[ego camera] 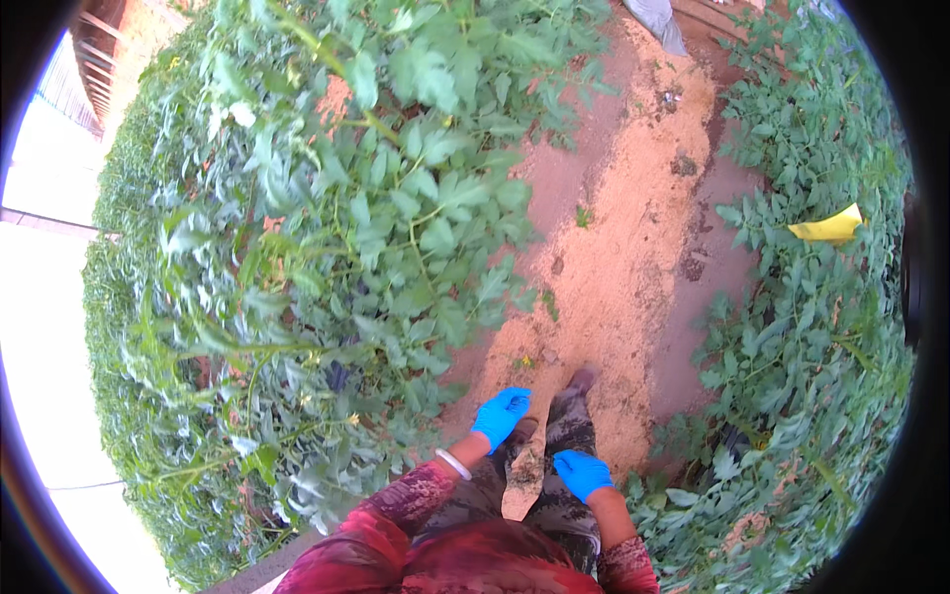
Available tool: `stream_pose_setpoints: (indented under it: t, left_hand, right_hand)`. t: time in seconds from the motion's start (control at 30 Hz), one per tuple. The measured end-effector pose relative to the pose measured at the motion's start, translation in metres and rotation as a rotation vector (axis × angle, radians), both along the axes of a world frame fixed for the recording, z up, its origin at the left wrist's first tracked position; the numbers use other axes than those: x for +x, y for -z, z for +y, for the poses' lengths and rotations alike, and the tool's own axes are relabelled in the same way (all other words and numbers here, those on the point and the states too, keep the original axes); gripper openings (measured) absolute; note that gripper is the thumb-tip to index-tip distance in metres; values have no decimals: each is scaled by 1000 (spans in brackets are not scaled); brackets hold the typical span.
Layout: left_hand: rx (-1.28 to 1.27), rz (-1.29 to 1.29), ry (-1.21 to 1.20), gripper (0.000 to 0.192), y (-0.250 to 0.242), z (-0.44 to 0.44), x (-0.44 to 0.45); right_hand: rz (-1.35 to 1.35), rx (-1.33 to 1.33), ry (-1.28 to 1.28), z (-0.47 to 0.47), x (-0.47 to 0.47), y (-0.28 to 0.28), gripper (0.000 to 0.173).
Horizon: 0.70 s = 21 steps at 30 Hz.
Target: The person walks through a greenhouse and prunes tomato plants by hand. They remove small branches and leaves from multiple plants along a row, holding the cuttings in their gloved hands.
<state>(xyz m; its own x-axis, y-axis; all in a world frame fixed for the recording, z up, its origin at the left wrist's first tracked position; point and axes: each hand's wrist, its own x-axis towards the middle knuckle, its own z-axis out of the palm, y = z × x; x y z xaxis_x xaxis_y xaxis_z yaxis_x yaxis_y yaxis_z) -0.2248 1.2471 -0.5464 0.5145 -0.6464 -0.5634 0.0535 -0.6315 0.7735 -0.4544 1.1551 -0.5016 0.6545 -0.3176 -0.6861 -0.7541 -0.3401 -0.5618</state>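
Note:
My left hand (502, 417), in a blue disposable glove with a white bangle at the wrist, hangs over the path near my shoe, fingers loosely curled. Whether anything small is inside it I cannot tell. In a matching glove, my right hand (582, 474) is held in front of my thigh, its fingers bent inward and partly hidden. Leafy green plants that look like tomato plants (438, 215) grow thickly to the left of my left hand. More such plants (801, 312) stand on the right, beyond my right hand.
A path strewn with tan, husk-like material (608, 275) runs ahead between the rows, with bare soil (701, 327) along its edge. A yellow sheet (827, 225) sits among the right-hand plants. Grey fabric or plastic (657, 22) lies at the path's far end. Fallen green bits dot the path.

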Motion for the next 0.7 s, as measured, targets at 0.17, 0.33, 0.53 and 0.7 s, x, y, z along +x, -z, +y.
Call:
stream_pose_setpoints:
  t: [0.17,0.33,0.53,0.7]
  left_hand:
    - [-26,29,-64,27,8,-77,44]
    - [168,35,5,30,-6,-183,82]
    - [68,132,-87,31,-18,-308,107]
    - [-88,283,-287,30,-16,-366,144]
  right_hand:
    - [-49,11,-10,-92,41,27,34]
    - [90,91,-67,-211,89,48,37]
    - [-76,72,259,-343,119,47,33]
    - [-146,295,548,-391,134,69,24]
